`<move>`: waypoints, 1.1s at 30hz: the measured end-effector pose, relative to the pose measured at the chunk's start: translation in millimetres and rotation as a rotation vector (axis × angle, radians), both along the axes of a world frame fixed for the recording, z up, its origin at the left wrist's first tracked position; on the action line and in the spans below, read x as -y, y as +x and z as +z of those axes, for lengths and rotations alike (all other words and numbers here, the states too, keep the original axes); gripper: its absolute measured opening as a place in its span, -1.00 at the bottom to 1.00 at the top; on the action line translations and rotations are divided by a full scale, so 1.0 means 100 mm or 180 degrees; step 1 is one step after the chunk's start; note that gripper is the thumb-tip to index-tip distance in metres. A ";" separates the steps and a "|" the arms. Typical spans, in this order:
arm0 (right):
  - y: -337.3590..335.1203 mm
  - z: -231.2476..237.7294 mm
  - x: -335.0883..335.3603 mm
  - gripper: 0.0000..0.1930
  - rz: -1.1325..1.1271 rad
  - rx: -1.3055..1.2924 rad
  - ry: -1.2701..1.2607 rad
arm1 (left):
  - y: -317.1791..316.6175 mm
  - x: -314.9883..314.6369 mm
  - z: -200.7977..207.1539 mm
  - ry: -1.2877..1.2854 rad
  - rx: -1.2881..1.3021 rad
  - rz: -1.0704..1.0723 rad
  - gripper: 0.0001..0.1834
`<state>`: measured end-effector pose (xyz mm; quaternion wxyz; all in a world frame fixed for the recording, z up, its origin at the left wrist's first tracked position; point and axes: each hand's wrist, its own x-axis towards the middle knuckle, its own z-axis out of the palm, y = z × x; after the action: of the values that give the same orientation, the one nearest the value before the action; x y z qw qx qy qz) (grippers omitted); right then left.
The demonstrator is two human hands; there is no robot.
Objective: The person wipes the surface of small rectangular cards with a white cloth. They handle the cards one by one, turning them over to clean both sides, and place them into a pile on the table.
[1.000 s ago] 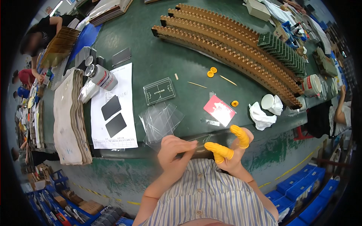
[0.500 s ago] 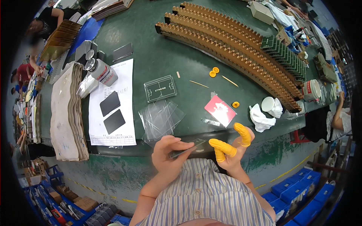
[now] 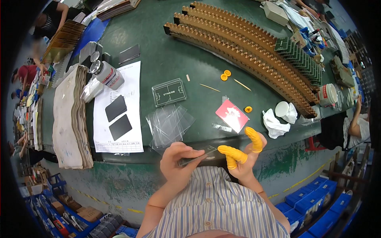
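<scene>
Between the thumb and fingers of my left hand (image 3: 176,158) is a thin flat card (image 3: 202,156), tilted and seen nearly edge-on. My right hand (image 3: 244,160) wears wrinkled yellow finger cots on several fingers. Its fingers are apart, with one fingertip close to the card's right end; whether they touch I cannot tell. Beyond my hands lie a stack of green cards with a white pitch drawing (image 3: 169,93), a fan of clear plastic sleeves (image 3: 170,126) and a pink card with a white pattern (image 3: 232,116).
Long notched wooden racks (image 3: 238,47) cross the back right, one end filled with green cards (image 3: 299,59). Loose yellow finger cots (image 3: 225,75), toothpicks (image 3: 242,85) and white cloth (image 3: 274,125) lie about. Left are a printed sheet (image 3: 119,139), black cards (image 3: 120,127) and a metal-topped bottle (image 3: 107,74).
My right hand has shifted slightly left, bringing its yellow-covered fingertip nearer the card. My left hand stays almost still, holding the card.
</scene>
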<state>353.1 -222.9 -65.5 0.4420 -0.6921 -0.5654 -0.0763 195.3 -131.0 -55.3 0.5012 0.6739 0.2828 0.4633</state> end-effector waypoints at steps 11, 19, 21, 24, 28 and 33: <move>0.16 -0.03 -0.06 -0.79 -0.0578 -0.0100 0.0121 | 0.01 -0.02 -0.03 -0.1236 0.0763 -0.0258 -0.67; 0.56 -0.03 -0.21 -0.70 -0.0837 0.0189 -0.0786 | 0.06 -0.02 -0.18 -0.2762 0.2123 -0.0518 -0.82; 0.54 -0.02 -0.25 -0.69 -0.0751 0.0297 -0.0912 | 0.08 -0.03 -0.21 -0.3407 0.2493 -0.0790 -0.87; 0.55 -0.02 -0.28 -0.65 -0.0696 0.0386 -0.1026 | 0.07 -0.04 -0.22 -0.4016 0.2390 -0.0773 -0.92; 0.55 -0.05 -0.32 -0.65 -0.0699 0.0483 -0.1114 | 0.09 -0.07 -0.21 -0.3864 0.1870 -0.0834 -0.95; 0.55 -0.06 -0.32 -0.65 -0.0710 0.0542 -0.1120 | 0.12 -0.05 -0.10 -0.3341 0.1142 -0.0514 -0.86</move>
<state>408.2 -190.8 -71.2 0.2540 -0.8079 -0.5252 -0.0831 207.5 -126.2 -65.0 0.8435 0.2642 0.3333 0.3280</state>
